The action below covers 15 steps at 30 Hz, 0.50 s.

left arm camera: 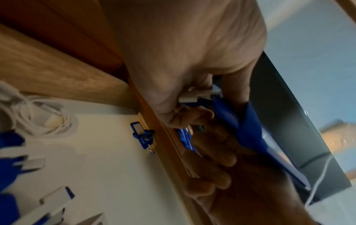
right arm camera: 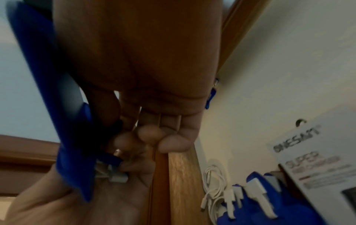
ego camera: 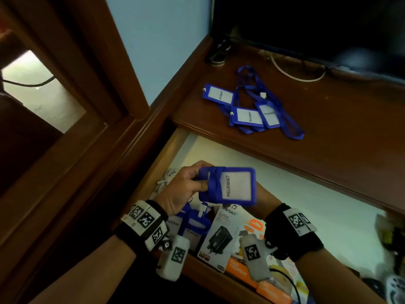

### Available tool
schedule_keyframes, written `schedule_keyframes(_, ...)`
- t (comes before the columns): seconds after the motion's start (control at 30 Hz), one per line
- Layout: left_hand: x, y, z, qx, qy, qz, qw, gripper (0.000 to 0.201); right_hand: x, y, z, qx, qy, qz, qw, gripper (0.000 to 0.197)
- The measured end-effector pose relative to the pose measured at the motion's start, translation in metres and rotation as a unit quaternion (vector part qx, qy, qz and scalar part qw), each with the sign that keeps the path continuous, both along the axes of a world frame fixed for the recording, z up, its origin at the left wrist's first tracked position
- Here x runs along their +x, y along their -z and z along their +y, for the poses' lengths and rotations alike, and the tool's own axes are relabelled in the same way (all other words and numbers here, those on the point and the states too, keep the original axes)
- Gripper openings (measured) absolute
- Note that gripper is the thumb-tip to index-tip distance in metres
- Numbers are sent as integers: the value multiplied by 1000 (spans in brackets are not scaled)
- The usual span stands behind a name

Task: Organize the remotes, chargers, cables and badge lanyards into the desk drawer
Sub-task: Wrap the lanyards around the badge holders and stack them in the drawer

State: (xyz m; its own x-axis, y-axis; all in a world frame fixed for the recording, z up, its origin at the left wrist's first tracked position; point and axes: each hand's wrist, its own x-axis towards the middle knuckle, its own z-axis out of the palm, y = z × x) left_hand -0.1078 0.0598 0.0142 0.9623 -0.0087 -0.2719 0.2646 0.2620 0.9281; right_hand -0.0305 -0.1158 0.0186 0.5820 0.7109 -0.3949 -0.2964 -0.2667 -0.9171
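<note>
Over the open drawer (ego camera: 153, 172), both hands hold one blue badge holder (ego camera: 230, 186) with its lanyard wound round it. My left hand (ego camera: 186, 189) pinches its left end, thumb on top near the white clip (left arm camera: 192, 95). My right hand (ego camera: 264, 196) is mostly hidden behind the badge, where its fingers (right arm camera: 150, 137) curl against the back. Three more blue badges with lanyards (ego camera: 246, 116) lie tangled on the desk top (ego camera: 328, 139). Inside the drawer lie other blue badges (ego camera: 192, 224), a boxed charger (ego camera: 221, 233) and a coiled white cable (left arm camera: 48, 118).
A dark TV screen (ego camera: 306, 23) stands at the back of the desk, with a white cable (ego camera: 293, 73) and black cables (ego camera: 217, 53) beneath it. Orange boxes (ego camera: 238, 268) lie at the drawer's front. Dark objects crowd its right end (ego camera: 390, 249).
</note>
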Motion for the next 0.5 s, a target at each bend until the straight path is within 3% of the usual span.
schedule_keyframes(0.17,5,10,18,-78,-113,35,990,29,0,-3,30,19,-6,32,999,3)
schedule_keyframes(0.33,10,22,48,-134,-171,90,972,30,20,10,46,-74,-80,40,993,17)
schedule_keyframes(0.4,10,26,61,-85,-169,110,976,26,35,17,50,-160,-76,-47,983,21)
schedule_keyframes(0.5,7,37,78,-10,-149,152,977,22,68,27,60,-232,-1,-230,945,22)
